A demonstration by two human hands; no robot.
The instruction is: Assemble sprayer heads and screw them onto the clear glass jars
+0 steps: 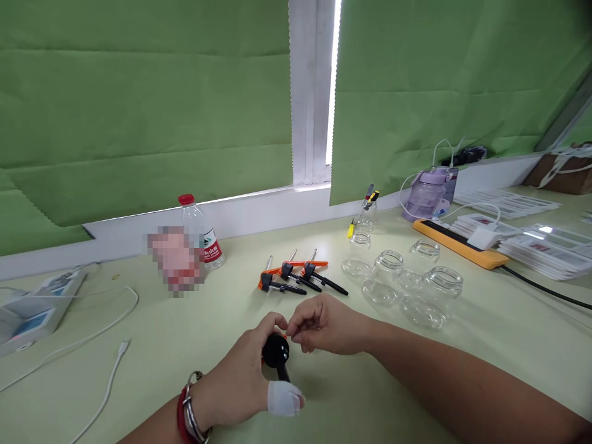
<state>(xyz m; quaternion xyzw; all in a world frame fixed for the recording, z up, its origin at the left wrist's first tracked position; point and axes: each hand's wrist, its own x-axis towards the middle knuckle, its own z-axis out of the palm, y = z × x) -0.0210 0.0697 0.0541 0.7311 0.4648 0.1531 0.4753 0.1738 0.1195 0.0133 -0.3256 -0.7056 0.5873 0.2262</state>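
My left hand (240,376), its thumb wrapped in white tape, curls around a black tool part (275,351) with a round top and a short black arm. A bit of orange shows beside that part. Close against it, my right hand (319,324) has its fingertips pinched together. What lies in the pinch is too small and too covered to make out. Just beyond my hands, three black-and-orange tools (303,272) with metal rods lie side by side on the pale table (222,333).
Several clear glass jars (388,262) stand to the right, one farther back holding yellow-and-black tools (372,197). An orange power strip (457,243), white panels (546,246) and a purple bottle (425,194) lie beyond. At left are a water bottle (213,246) and white cables (111,370).
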